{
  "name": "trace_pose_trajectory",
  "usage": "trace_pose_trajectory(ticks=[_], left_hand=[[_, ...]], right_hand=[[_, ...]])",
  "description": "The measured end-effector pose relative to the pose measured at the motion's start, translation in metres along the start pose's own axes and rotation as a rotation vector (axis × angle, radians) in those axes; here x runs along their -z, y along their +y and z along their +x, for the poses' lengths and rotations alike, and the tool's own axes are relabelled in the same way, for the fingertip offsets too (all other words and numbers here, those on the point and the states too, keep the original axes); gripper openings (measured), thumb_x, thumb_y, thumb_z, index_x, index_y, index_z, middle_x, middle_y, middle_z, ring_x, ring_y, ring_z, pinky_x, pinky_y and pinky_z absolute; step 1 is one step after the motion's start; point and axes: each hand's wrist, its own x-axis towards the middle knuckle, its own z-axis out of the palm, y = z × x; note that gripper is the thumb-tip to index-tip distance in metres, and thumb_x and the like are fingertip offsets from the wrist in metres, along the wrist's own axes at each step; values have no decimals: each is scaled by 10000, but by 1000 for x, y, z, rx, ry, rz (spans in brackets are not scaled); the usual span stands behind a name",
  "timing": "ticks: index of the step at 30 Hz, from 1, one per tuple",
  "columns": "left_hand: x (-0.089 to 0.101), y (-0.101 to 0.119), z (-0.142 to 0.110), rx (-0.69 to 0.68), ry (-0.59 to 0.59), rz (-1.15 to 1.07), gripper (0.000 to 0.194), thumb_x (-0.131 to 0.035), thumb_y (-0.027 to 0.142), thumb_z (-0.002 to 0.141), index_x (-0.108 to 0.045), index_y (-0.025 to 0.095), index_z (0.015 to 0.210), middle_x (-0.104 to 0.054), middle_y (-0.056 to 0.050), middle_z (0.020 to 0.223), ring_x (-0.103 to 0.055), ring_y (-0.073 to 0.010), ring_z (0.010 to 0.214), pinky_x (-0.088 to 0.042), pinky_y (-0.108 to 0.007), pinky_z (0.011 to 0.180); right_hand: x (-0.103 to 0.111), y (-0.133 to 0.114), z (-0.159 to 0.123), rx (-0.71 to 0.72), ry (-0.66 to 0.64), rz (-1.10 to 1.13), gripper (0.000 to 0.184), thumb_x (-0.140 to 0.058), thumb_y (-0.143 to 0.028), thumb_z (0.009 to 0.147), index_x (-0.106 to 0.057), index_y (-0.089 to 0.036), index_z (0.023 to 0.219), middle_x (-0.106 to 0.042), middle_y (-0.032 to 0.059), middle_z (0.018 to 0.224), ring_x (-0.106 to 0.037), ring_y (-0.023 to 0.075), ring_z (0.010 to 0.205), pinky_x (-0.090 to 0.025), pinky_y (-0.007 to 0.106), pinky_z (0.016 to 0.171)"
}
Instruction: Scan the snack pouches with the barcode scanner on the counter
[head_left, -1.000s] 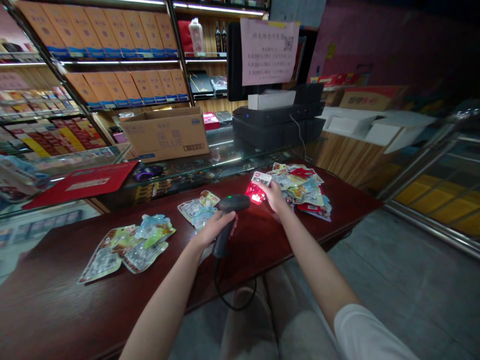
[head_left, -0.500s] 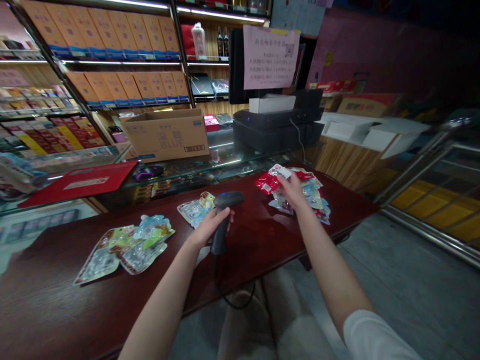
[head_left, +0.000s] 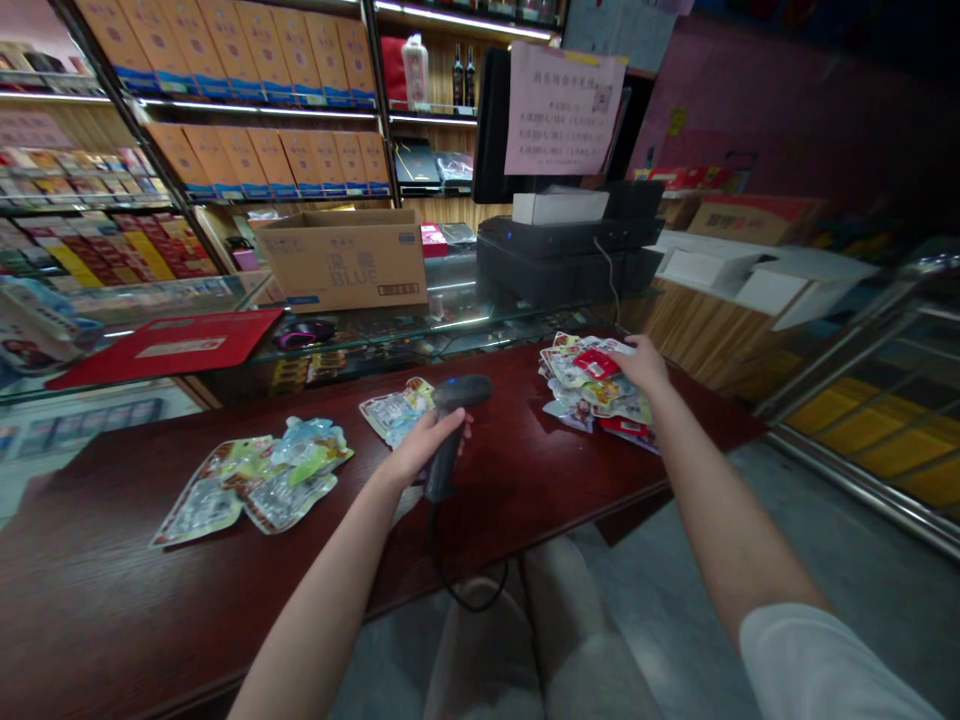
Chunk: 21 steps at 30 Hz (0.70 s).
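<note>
My left hand is wrapped around the handle of a black barcode scanner, whose head points right above the dark red table. A cable hangs from the handle's lower end. At the right, my right hand is at a pile of snack packets, its fingers closed at the edge of a red and white snack packet on top. The fingertips are partly blurred. Behind the scanner lies a smaller group of packets, partly hidden by my left hand. More clear and green packets lie at the left.
Behind the dark red table runs a glass counter with an open cardboard box, a mouse and a red folder. A monitor with a paper notice stands farther back. A metal railing is at the right.
My right hand has carried the red and white packet from in front of the scanner to the right, onto the pile. My left hand still holds the scanner, nearly in place.
</note>
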Motion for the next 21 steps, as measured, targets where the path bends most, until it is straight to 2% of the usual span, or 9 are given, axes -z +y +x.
trace_pose_trajectory(ticks=[4,8,12,14,17,21], left_hand=[[1,0,0,3,16,-9,682,-771,725,592,-638,140,916,-624,-16,749,-552,-105,543,-428,-243,489],[8,3,-2,-9,49,-49,643,-780,688,620,-644,144,935,-627,-15,765,-550,-102,548,-438,-239,486],[23,14,-6,-17,106,-83,610,-804,650,614,-647,148,923,-623,-8,731,-547,-106,540,-443,-238,485],[33,20,-8,-33,149,-91,597,-814,646,595,-649,147,880,-620,-8,704,-537,-105,532,-434,-233,478],[46,25,-12,-58,215,-83,570,-804,649,598,-647,152,829,-614,-8,664,-529,-106,531,-422,-225,478],[62,27,-16,-50,252,-77,562,-789,641,612,-656,153,857,-605,-8,633,-519,-114,516,-412,-237,468]], right_hand=[[-9,6,-6,27,112,14,399,-682,-393,770,-648,-175,1102,-593,183,1185,-551,334,1138,-423,470,975],[-6,2,-16,60,245,45,344,-659,-362,758,-639,-169,1042,-558,192,1177,-471,362,1166,-367,520,995],[-5,-14,-40,307,328,171,264,-583,-275,790,-619,-192,1038,-588,160,1143,-491,340,1136,-369,527,1001],[-9,-28,-57,467,293,235,216,-557,-257,805,-621,-206,1005,-620,133,1090,-526,317,1091,-387,510,1000],[-23,-54,-85,627,154,337,165,-546,-250,813,-622,-221,956,-649,98,1020,-570,283,1013,-435,462,963],[-54,-92,-117,622,-139,428,145,-527,-240,830,-628,-225,932,-670,70,947,-610,226,847,-493,390,869]])
